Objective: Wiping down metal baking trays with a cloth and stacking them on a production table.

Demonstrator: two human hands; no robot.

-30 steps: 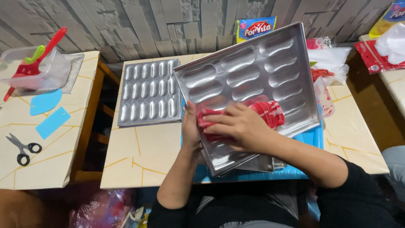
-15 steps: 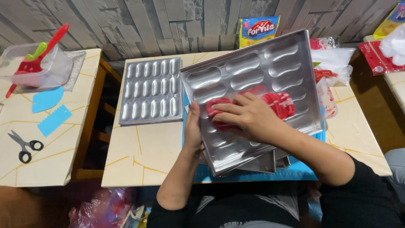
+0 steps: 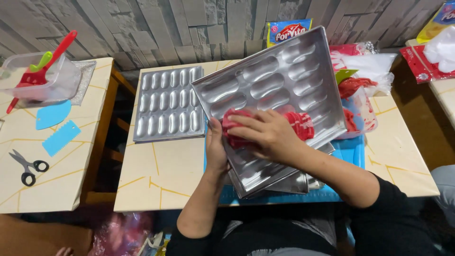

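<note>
Grey stone-pattern wall panels back two cream tables with yellow vein lines; the nearer table (image 3: 156, 182) carries the work.

1. Tilted mould tray (image 3: 284, 95): a large silver sheet with oval cavities, propped at an angle over a blue mat (image 3: 353, 151) and resting on further trays stacked beneath it.
2. Flat mould tray (image 3: 168, 104): a second silver tray lying just beside the first, to its left, untouched.
3. Left hand (image 3: 217, 151): fingers closed on the lower-left edge of the tilted tray, bracing it.
4. Right hand (image 3: 268, 135): fingers curled and pressing down on a red cloth (image 3: 237, 128), which lies bunched against the cavities near the tray's middle.
5. Side table items: clear tub (image 3: 45, 83) holding a red spatula, blue scrapers (image 3: 59, 125), scissors (image 3: 26, 166), all well apart from the hands.

Procedure note, as a judgement: wiping appears to be in hand. Keep the bracing hand firm so the tilted sheet does not slide off the stack. Work the cloth into each oval hollow in turn, following the rows, rather than sweeping across the ridges only. Keep fingertips behind the wad, clear of the sheet's thin rim.
</note>
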